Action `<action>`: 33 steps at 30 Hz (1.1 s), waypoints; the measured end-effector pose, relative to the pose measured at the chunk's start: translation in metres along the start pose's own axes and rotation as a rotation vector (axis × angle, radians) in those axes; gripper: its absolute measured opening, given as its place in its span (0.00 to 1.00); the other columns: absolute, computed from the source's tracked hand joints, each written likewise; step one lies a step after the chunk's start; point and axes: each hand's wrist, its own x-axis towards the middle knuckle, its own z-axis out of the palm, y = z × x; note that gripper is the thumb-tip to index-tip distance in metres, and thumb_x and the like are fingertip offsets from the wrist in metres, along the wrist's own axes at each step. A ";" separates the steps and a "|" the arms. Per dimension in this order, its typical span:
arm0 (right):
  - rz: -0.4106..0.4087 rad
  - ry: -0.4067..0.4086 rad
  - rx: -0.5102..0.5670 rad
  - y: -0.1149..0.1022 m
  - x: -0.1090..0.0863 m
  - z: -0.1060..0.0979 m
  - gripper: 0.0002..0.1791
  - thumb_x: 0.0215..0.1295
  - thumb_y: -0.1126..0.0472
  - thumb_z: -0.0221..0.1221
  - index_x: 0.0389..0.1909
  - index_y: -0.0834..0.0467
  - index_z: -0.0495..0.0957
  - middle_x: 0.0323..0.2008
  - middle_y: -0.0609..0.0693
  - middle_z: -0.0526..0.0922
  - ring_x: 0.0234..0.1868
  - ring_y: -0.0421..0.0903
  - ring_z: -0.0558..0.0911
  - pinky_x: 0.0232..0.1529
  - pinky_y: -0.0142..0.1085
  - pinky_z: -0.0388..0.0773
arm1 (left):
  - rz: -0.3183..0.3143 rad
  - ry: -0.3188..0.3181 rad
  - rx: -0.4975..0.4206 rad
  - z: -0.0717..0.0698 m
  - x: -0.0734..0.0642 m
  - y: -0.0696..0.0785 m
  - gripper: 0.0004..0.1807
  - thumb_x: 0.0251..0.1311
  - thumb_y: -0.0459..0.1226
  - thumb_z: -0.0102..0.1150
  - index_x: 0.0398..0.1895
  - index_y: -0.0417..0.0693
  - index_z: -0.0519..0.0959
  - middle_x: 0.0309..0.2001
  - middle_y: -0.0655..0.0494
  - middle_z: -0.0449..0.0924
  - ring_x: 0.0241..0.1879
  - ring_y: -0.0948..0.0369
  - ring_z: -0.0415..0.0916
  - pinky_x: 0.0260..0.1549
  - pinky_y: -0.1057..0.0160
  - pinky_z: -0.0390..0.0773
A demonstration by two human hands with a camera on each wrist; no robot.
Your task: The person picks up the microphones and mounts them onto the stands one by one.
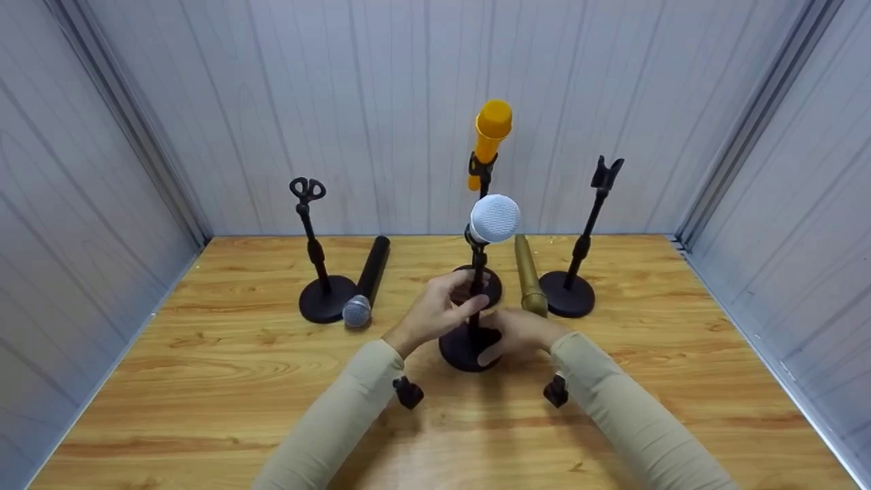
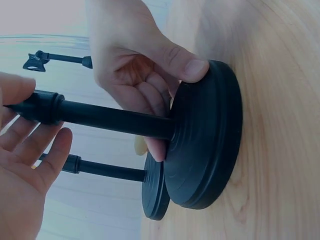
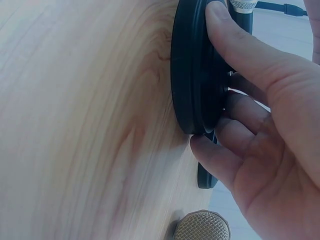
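A white-headed microphone (image 1: 495,219) sits in the clip of a black microphone stand (image 1: 457,350), which stands upright in front of me. My left hand (image 1: 435,312) holds the stand's pole; in the left wrist view its thumb and fingers lie around the thicker collar (image 2: 46,106). Lower down, my right hand (image 1: 522,329) grips the round base (image 3: 186,75), thumb on top and fingers at the rim. Directly behind stands another stand (image 1: 492,288) with a yellow microphone (image 1: 492,129) in its clip. The two bases overlap in the head view.
On the left, a black microphone (image 1: 373,269) with a silver head lies beside a stand (image 1: 315,250) with a bare clip. A gold microphone (image 1: 528,272) lies to the right, near another bare stand (image 1: 580,248). Pale panel walls (image 1: 381,102) enclose the wooden table (image 1: 231,381).
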 end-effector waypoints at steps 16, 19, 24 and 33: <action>0.097 -0.011 0.035 -0.004 0.000 -0.001 0.39 0.58 0.50 0.75 0.67 0.63 0.74 0.64 0.59 0.77 0.66 0.57 0.74 0.67 0.51 0.67 | -0.283 -0.279 -0.191 -0.030 0.017 0.022 0.28 0.55 0.27 0.73 0.61 0.34 0.78 0.54 0.44 0.84 0.57 0.41 0.79 0.51 0.54 0.81; 0.112 -0.011 0.044 -0.004 0.000 -0.002 0.41 0.58 0.50 0.74 0.69 0.63 0.73 0.66 0.60 0.75 0.68 0.57 0.72 0.68 0.51 0.66 | -0.289 -0.261 -0.212 -0.027 0.015 0.020 0.27 0.56 0.27 0.72 0.61 0.36 0.79 0.53 0.44 0.84 0.57 0.40 0.79 0.50 0.55 0.81; 0.127 -0.016 0.049 -0.004 -0.001 -0.003 0.42 0.58 0.49 0.74 0.70 0.61 0.72 0.67 0.59 0.74 0.69 0.56 0.71 0.68 0.51 0.65 | -0.221 -0.176 -0.155 -0.019 0.011 0.012 0.28 0.57 0.30 0.73 0.62 0.41 0.80 0.51 0.48 0.86 0.52 0.47 0.83 0.50 0.52 0.81; 0.097 -0.021 0.005 -0.003 0.001 -0.002 0.35 0.57 0.48 0.74 0.64 0.57 0.79 0.63 0.54 0.79 0.65 0.53 0.75 0.66 0.49 0.68 | -0.119 -0.058 0.017 -0.010 0.006 0.007 0.19 0.65 0.35 0.68 0.59 0.47 0.83 0.53 0.55 0.85 0.44 0.59 0.86 0.43 0.63 0.83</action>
